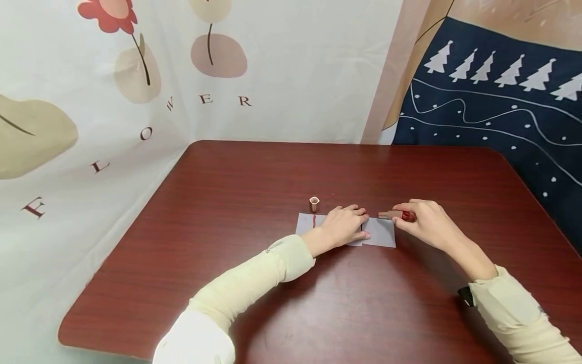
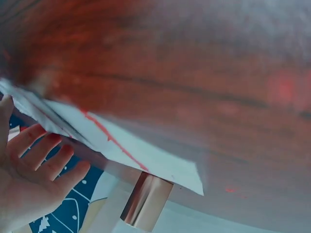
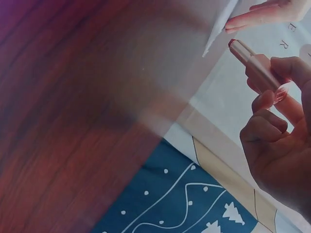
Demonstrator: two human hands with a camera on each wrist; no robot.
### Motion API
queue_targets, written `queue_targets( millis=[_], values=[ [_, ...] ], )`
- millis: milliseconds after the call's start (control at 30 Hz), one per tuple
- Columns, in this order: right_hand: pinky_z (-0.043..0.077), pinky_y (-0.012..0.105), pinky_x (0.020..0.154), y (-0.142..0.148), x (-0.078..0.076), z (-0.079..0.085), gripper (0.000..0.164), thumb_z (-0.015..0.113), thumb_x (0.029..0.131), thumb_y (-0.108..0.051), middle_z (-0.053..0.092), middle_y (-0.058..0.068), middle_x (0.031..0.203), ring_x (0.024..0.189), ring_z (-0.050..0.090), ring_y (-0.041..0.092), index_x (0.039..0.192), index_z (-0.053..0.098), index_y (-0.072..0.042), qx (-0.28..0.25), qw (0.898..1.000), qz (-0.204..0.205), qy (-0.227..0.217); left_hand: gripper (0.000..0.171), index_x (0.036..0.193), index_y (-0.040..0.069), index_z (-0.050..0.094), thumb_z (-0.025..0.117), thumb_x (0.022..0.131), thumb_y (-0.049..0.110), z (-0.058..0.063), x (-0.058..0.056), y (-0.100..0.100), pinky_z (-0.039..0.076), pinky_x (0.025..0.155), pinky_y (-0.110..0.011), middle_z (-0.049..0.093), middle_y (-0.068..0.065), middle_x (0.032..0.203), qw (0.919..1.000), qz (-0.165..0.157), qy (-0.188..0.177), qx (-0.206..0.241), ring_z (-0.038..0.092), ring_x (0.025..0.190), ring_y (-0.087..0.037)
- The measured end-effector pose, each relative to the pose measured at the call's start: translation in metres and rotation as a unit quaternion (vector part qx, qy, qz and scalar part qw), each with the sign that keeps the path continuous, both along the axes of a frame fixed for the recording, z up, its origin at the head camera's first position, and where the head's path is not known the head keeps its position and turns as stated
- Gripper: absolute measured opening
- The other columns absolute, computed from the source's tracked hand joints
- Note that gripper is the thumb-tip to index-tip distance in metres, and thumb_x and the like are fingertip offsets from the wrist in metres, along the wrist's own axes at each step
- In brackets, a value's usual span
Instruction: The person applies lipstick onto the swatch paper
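Two hands reach over the brown table before us. With the left hand we press the pale paper down, its fingers loosely stretched out across the middle and gripping nothing. Our right hand pinches the lipstick between thumb and bent fingers, beside the paper's top right part; its tip points left, toward our other hand. We see a red streak on the left part of the paper, and just beyond it the shiny cap stands on the table. Flower-printed cloth hangs behind.
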State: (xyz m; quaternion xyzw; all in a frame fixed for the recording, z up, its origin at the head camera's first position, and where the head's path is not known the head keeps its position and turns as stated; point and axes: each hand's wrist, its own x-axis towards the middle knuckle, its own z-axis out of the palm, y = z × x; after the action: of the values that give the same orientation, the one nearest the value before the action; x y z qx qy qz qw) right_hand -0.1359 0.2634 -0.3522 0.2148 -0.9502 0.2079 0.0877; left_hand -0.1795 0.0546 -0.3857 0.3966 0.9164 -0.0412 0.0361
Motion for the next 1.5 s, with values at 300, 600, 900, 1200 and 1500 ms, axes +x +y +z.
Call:
queue_targets(
  millis=[300,600,900,1200,1500],
  values=[
    [0.035,0.025,0.048,-0.002,-0.001,-0.008,0.025,0.072,0.078,-0.011,0.05,-0.004,0.065,0.056,0.042,0.011,0.1,0.07,0.0,-0.003,1.0,0.003,-0.003,0.055,0.135,0.025,0.052,0.047,0.09,0.056,-0.002,0.005,-0.004,0.033,0.102,-0.04,0.044,0.005,0.14,0.9998,-0.003,0.019,-0.009,0.036,0.131,-0.016],
    [0.037,0.025,0.047,-0.005,-0.003,-0.012,0.023,0.072,0.076,-0.009,0.053,-0.002,0.066,0.054,0.042,0.01,0.098,0.07,0.0,-0.002,1.0,0.008,0.011,0.054,0.133,0.024,0.054,0.046,0.091,0.056,-0.006,0.005,-0.008,0.036,0.099,-0.039,0.046,0.004,0.139,0.9994,-0.01,0.032,0.002,0.034,0.132,-0.016],
    [0.036,0.025,0.046,-0.007,-0.004,-0.011,0.023,0.072,0.075,-0.007,0.052,-0.002,0.065,0.053,0.041,0.009,0.097,0.071,0.0,0.0,1.0,0.017,0.012,0.053,0.131,0.024,0.056,0.048,0.09,0.056,-0.006,0.002,-0.008,0.037,0.098,-0.039,0.048,0.004,0.137,0.9993,-0.013,0.032,0.013,0.033,0.132,-0.017],
    [0.039,0.026,0.047,-0.006,-0.002,-0.008,0.026,0.073,0.075,-0.006,0.059,0.005,0.073,0.054,0.044,0.009,0.099,0.07,0.003,0.011,1.0,0.025,0.007,0.053,0.132,0.024,0.055,0.047,0.09,0.056,-0.002,0.001,-0.005,0.037,0.097,-0.039,0.046,0.004,0.138,0.9998,-0.006,0.015,0.01,0.034,0.132,-0.018],
    [0.039,0.026,0.047,-0.007,-0.001,-0.011,0.026,0.073,0.074,-0.006,0.059,0.004,0.071,0.054,0.044,0.008,0.098,0.07,0.003,0.012,0.999,0.037,0.017,0.053,0.132,0.024,0.055,0.047,0.09,0.055,-0.001,0.004,-0.006,0.038,0.096,-0.038,0.046,0.003,0.139,0.9999,-0.002,0.011,0.007,0.037,0.13,-0.018]
  ],
)
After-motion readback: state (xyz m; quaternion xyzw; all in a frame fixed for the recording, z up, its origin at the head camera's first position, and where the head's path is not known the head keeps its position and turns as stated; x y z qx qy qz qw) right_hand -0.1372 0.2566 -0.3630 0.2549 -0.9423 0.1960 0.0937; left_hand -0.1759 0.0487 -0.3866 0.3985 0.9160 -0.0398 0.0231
